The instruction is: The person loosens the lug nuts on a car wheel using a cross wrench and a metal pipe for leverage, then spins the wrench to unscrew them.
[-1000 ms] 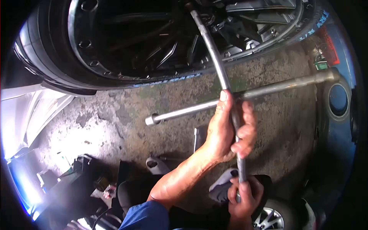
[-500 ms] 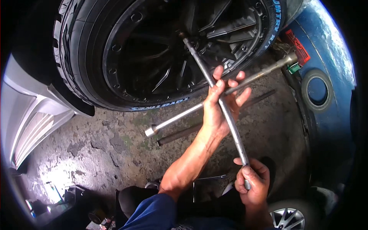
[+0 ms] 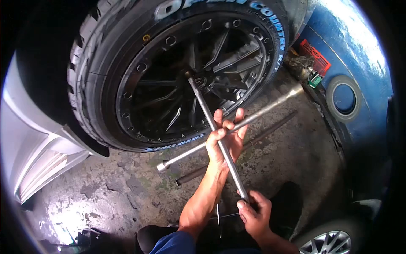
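A four-way lug wrench (image 3: pixel 231 163) reaches from my hands up to the black spoked wheel (image 3: pixel 179 99), its far end in the hub area. Whether that end sits on a nut is too dark to tell. My left hand (image 3: pixel 224 144) is around the crossing of the bars, thumb over the front and fingers loosely curled behind. The near end of the long bar is gripped by my right hand (image 3: pixel 255 213). The cross bar runs from a socket at lower left to a wider one at upper right. Around the wheel is a chunky black tyre (image 3: pixel 95 91).
A dark metal bar (image 3: pixel 270 133) lies on the worn concrete floor (image 3: pixel 127 186) beneath the wrench. Light-coloured body panels (image 3: pixel 42 148) are at left. At right are a small tyre (image 3: pixel 358 99) and a red item (image 3: pixel 315 57); a silver wheel (image 3: pixel 327 244) sits at lower right.
My view has shifted, showing more of the wheel's upper part. Both hands, still on the lug wrench, appear further left and the right hand's fingers have changed position on the bar end.
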{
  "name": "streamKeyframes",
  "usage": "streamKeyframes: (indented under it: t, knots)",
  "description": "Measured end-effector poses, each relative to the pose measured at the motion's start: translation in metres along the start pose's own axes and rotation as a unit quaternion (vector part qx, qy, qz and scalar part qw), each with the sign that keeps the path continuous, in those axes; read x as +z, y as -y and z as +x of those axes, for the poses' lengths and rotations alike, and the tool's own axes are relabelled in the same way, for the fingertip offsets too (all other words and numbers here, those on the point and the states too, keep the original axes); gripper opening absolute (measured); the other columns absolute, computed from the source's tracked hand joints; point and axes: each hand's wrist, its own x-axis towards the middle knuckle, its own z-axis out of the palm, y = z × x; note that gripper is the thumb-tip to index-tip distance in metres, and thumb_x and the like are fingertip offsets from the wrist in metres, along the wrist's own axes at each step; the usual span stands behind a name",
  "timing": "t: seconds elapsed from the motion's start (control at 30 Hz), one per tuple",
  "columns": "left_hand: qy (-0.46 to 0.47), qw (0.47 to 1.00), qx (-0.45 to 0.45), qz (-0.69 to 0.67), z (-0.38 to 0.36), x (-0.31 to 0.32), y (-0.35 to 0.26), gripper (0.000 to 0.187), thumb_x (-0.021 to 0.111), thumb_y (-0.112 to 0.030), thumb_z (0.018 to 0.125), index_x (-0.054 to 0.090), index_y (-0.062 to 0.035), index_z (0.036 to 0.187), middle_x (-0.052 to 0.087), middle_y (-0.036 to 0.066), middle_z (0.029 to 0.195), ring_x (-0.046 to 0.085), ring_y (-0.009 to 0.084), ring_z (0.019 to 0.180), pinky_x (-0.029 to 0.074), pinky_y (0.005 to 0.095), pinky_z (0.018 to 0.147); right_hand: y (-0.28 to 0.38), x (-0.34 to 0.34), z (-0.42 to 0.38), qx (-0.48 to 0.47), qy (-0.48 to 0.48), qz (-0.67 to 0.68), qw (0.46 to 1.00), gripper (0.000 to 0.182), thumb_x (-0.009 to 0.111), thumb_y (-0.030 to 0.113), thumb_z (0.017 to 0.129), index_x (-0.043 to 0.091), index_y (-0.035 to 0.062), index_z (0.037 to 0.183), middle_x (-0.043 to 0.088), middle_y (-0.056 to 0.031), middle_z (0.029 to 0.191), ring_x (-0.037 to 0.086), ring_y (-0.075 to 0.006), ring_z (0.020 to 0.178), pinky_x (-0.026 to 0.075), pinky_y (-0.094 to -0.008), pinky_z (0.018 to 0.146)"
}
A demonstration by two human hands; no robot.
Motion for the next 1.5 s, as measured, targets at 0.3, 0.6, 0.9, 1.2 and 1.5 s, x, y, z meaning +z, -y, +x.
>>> streamKeyframes:
  t: [0.3,0.6,0.9,1.2,1.5]
  knots:
    - [-0.046,0.998,0.029,-0.012,0.006,0.019,0.016,0.028,0.064,-0.007,0.081,0.068,-0.0093,0.109,0.062,0.01,0.124,0.044,0.0306,0.132,0.041,0.0481,0.108,0.029,-0.027,0.013,-0.154,0.033,-0.144,0.977,0.019,0.066,0.004,0.085,0.062,-0.0054,0.101,0.046,0.0015,0.064,0.04,-0.0048,0.059,0.036,-0.0212,0.054]
    - [-0.098,0.984,-0.13,-0.075,-0.006,0.017,-0.009,0.032,0.057,-0.029,0.093,0.064,-0.0082,0.116,0.059,0.014,0.129,0.044,0.0088,0.046,0.039,0.0229,0.041,0.009,-0.04,0.031,0.207,0.239,0.345,0.884,0.043,0.059,0.009,0.09,0.048,-0.0018,0.13,0.055,-0.0054,0.076,0.048,-0.0098,0.046,0.038,-0.0229,0.042]
    - [-0.123,0.986,-0.06,-0.09,-0.038,0.027,0.023,0.048,0.055,-0.048,0.09,0.063,-0.0055,0.109,0.064,0.015,0.12,0.045,0.0093,0.042,0.037,0.0213,0.036,0.027,-0.064,0.01,0.238,0.276,0.268,0.892,0.042,0.052,0.01,0.096,0.044,0.0042,0.137,0.047,-0.0022,0.063,0.043,-0.0092,0.042,0.035,-0.0232,0.038]
    - [-0.186,0.964,-0.152,0.114,-0.037,0.021,0.033,0.079,0.04,-0.077,0.084,0.055,-0.0015,0.105,0.069,0.018,0.098,0.035,0.007,0.038,0.032,0.0203,0.034,0.006,-0.077,0.035,0.108,0.247,0.096,0.958,0.04,0.054,0.008,0.094,0.046,-0.0002,0.132,0.048,-0.0015,0.063,0.041,-0.0073,0.04,0.032,-0.0207,0.035]
    - [-0.168,0.965,-0.154,0.134,-0.004,0.018,0.018,0.087,0.035,-0.083,0.08,0.054,-0.0025,0.106,0.067,0.016,0.079,0.033,0.0085,0.039,0.027,0.0221,0.036,0.018,-0.066,0.07,0.097,0.265,0.082,0.956,0.037,0.055,0.009,0.094,0.05,0.0019,0.129,0.048,-0.0004,0.059,0.041,-0.0075,0.037,0.033,-0.0215,0.034]
